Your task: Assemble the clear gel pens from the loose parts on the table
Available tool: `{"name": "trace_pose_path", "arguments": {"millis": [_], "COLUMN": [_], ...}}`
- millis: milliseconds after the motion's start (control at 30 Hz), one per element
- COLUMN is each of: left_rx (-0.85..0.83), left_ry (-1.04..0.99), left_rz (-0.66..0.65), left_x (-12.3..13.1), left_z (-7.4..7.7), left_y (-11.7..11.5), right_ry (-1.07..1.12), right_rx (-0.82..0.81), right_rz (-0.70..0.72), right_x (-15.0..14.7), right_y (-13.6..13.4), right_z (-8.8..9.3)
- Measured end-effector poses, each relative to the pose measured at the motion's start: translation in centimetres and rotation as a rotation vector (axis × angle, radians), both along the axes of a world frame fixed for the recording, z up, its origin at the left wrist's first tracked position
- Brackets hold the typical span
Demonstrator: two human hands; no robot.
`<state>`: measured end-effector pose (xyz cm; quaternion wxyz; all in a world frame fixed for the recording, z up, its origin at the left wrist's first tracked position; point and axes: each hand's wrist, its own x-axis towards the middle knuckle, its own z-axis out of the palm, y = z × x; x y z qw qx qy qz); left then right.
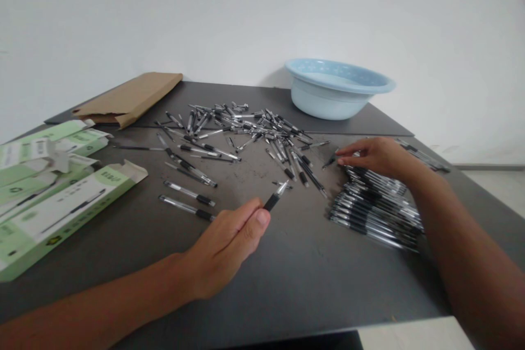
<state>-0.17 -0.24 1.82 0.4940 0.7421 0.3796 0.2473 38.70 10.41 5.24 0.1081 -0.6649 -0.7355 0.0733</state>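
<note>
One pen (pixel 274 199) juts tip-first from the left hand (pixel 233 246), which I see closed around it over the near middle of the table (pixel 287 284). A slack pinch could let it slip. The right hand (pixel 379 156) is half curled above the stacked pens (pixel 361 219), fingertips beside a small dark piece (pixel 330 161); I cannot tell whether they grip it. If that wrist dips, I judge the row could skew. Farther out, a careless sweep could scatter the loose pens (pixel 262 123) toward the blue basin (pixel 332 101).
</note>
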Motion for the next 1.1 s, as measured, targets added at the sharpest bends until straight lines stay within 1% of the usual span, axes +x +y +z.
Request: {"name": "trace_pose_path", "arguments": {"millis": [267,567,933,1100], "left_rx": [-0.003,0.050,0.045,0.026], "left_ry": [-0.031,0.020,0.026,0.047], "left_rz": [0.014,-0.065,-0.077,-0.081], "left_x": [0.08,-0.18,-0.19,-0.15], "left_z": [-0.24,0.29,0.45,0.58], "left_y": [-0.16,-0.10,-0.09,-0.04], "right_ry": [-0.020,-0.028,-0.036,-0.047], "right_rx": [-0.001,0.000,0.003,-0.002], "right_rz": [-0.010,-0.005,-0.017,-0.013], "right_x": [-0.08,0.31,0.31,0.00], "right_y": [-0.09,0.08,0.16,-0.11], "right_z": [0.17,-0.25,-0.25,0.03]}}
